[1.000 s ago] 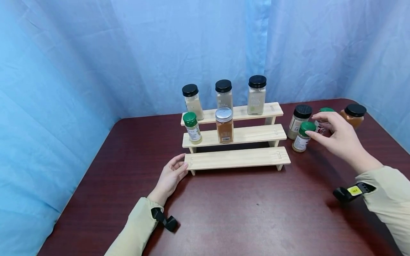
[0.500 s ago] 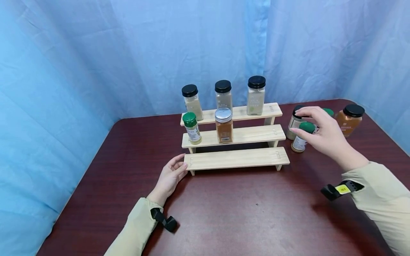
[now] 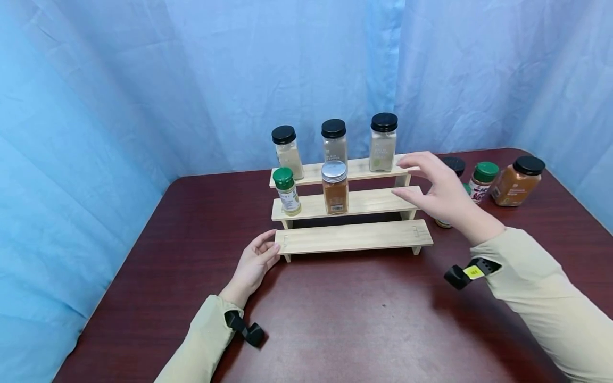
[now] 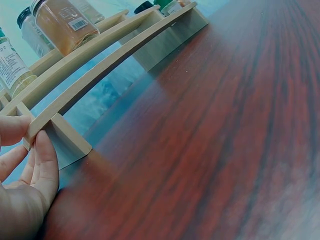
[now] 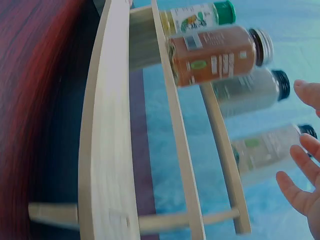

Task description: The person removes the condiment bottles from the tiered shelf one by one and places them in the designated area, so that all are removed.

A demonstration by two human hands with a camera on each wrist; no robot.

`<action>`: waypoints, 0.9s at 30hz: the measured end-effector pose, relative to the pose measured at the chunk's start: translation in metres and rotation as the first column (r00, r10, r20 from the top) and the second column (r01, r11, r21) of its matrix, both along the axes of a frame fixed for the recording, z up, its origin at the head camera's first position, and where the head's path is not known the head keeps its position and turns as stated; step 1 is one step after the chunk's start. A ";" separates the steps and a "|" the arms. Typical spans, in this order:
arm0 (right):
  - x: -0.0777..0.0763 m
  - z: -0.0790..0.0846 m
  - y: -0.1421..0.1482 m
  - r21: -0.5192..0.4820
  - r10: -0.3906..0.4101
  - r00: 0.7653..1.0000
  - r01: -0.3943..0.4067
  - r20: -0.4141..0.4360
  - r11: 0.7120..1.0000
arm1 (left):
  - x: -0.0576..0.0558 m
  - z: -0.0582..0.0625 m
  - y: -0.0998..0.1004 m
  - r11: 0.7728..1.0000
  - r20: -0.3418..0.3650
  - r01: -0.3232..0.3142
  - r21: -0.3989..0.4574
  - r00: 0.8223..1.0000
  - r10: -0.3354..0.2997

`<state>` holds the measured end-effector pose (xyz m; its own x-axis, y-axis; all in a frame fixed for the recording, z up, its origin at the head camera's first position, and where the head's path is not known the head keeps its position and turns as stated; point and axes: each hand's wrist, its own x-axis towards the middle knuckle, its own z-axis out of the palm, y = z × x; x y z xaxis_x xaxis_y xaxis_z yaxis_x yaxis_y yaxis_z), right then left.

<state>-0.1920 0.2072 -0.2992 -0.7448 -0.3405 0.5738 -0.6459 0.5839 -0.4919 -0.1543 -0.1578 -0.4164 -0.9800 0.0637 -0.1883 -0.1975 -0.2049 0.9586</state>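
Note:
A three-step wooden spice rack [image 3: 354, 237] stands on the table. My left hand [image 3: 251, 263] pinches the left end of its lowest board, thumb above and fingers below in the left wrist view. My right hand [image 3: 442, 194] hovers over the rack's right end, thumb and fingers spread with nothing between them. On the top step are three black-lidded spice jars, the rightmost a white pepper jar [image 3: 383, 146] nearest my right fingertips. The middle step carries a green-capped bottle [image 3: 289, 196] and a silver-lidded jar of orange-brown spice [image 3: 336, 192].
Right of the rack stand a green-capped bottle [image 3: 481, 183] and a black-lidded orange jar [image 3: 518, 183]. A black-lidded jar [image 3: 454, 164] and a small bottle [image 3: 444, 224] are partly hidden behind my right hand. Blue curtains [image 3: 230, 80] hang around the dark table [image 3: 335, 319].
My right hand has moved left, away from the bottles at the right, to the rack's right end, carrying nothing. The left hand stays on the lowest board.

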 end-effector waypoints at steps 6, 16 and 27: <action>-0.003 0.000 -0.021 -0.021 0.055 0.998 -0.054 0.037 0.998 | 0.001 -0.001 0.000 1.000 -0.001 -0.001 -0.008 1.000 0.001; -0.009 0.000 -0.046 0.002 0.089 0.990 -0.090 0.109 0.996 | 0.001 -0.001 0.000 1.000 -0.006 -0.003 -0.009 1.000 0.003; -0.015 0.003 -0.069 0.022 0.120 0.973 -0.127 0.198 0.992 | 0.000 0.000 -0.001 1.000 -0.006 0.001 -0.005 1.000 -0.001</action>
<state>-0.2071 0.1379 -0.2966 -0.7925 -0.4540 0.4073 -0.6072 0.5242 -0.5971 -0.1540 -0.1584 -0.4163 -0.9810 0.0638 -0.1830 -0.1923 -0.2001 0.9607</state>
